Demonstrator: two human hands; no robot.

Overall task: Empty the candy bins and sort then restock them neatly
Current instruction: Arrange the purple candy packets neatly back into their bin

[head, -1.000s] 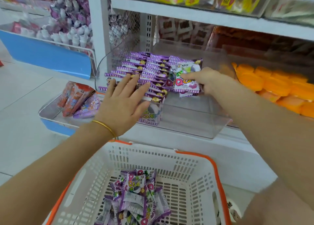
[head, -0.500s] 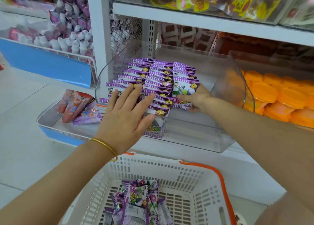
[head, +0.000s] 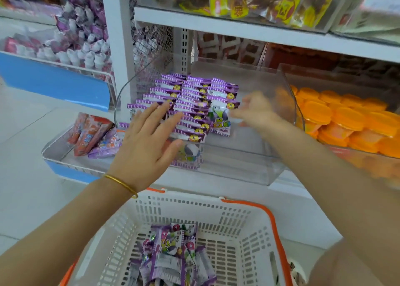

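Note:
Rows of purple candy packets [head: 194, 104] lean in overlapping rows inside a clear plastic bin [head: 249, 162] on the shelf. My left hand [head: 149, 140], fingers straight and spread, presses flat on the left rows. My right hand [head: 255, 110] is blurred just right of the rightmost row, fingers loose, holding nothing that I can make out. A front packet [head: 219, 121] of that row stands by its fingertips. Below, a white basket with orange rim [head: 272, 220] holds several more purple packets [head: 171, 255].
Orange candy packs [head: 346, 123] fill the neighbouring clear bin on the right. A low tray at the left holds red and purple packs [head: 91, 134]. A white shelf board [head: 259, 34] runs overhead with bagged goods on it. White floor lies at the left.
My right hand has let go of the packet it set into the right row and drawn back to the right. My left hand stays pressed on the left rows.

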